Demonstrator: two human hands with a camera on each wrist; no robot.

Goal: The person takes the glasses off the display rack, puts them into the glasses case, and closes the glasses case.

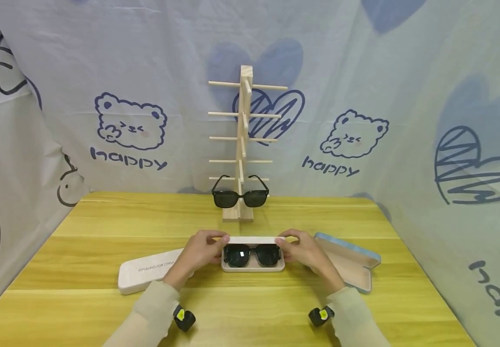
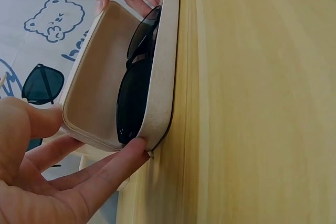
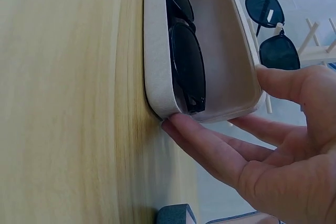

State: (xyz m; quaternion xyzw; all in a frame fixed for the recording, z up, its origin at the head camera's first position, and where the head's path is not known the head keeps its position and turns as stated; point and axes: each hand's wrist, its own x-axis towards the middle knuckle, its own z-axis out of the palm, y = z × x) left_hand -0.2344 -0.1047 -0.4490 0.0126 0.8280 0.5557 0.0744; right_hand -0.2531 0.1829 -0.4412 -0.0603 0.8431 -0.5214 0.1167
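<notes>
In the head view, the left hand (image 1: 202, 248) and wrist hide part of the closed case (image 1: 135, 277), its lettering (image 1: 156, 266) too small to read surely; the right hand (image 1: 302, 248) and wrist cover some of the blue case (image 1: 349, 248). The right wrist view's top edge cuts off the open case (image 3: 157, 66) and sunglasses (image 3: 189, 61).

left forearm (image 1: 146, 313), right forearm (image 1: 358, 318): sleeved, slanting inward toward the bench's (image 1: 250, 308) far edge | left hand (image 1: 202, 250): pinching, thumb (image 2: 42, 121) opposite fingers (image 2: 107, 177) | right hand (image 1: 304, 250): pinching, mirrored | both: level, apart, palms turned inward
</notes>
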